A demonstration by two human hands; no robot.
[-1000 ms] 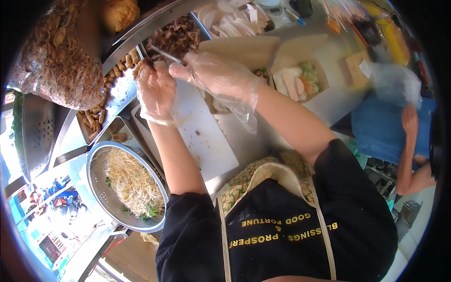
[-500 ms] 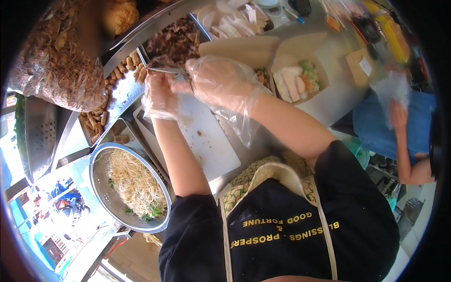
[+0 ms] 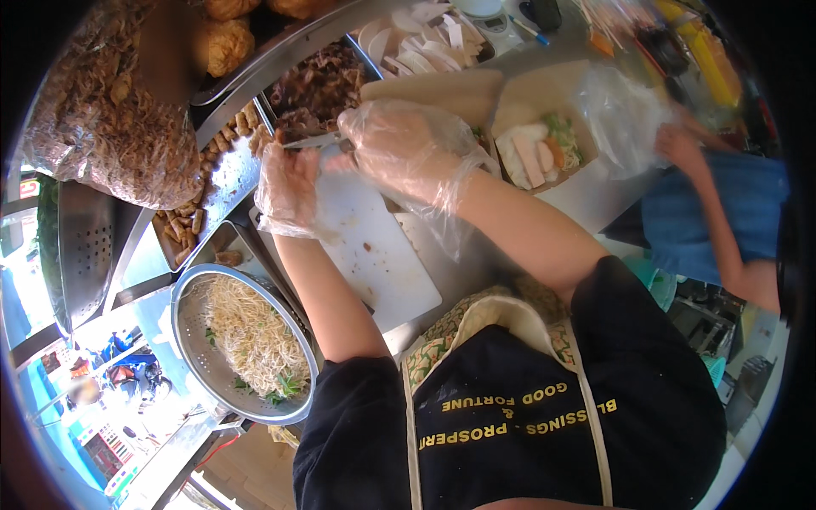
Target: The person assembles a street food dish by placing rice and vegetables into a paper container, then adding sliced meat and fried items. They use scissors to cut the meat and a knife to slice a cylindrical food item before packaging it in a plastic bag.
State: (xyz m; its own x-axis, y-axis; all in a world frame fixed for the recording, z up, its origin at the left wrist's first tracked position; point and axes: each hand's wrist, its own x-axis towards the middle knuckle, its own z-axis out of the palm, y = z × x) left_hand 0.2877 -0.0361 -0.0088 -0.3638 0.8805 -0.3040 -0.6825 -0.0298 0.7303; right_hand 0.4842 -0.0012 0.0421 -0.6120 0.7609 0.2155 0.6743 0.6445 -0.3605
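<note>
- Bag of brown shreds bulges at the far left, well apart from both hands; below it, small browned rolls fill a tray.
- Colander of pale sprouts sits to the left of the left forearm.
- Left hand, in a clear glove, points away from the body, its forearm rising almost straight; the fingers curl close beside the tool's tip, and whether they pinch anything cannot be told.
- Metal tool, apparently scissors, bridges the gap between the hands: its long axis runs nearly side to side, tip leftward at the left fingers, just on the near side of the dark meat in its tray.
- Cutting board, white and crumb-flecked, lies below the tool on the counter.
- Right hand, gloved too, has its fingers clamped round the tool's handle end, back of the hand uppermost, forearm slanting in from lower right.
- Open carton of food stands farther right; beyond, another person's hand is beside a clear bag.
</note>
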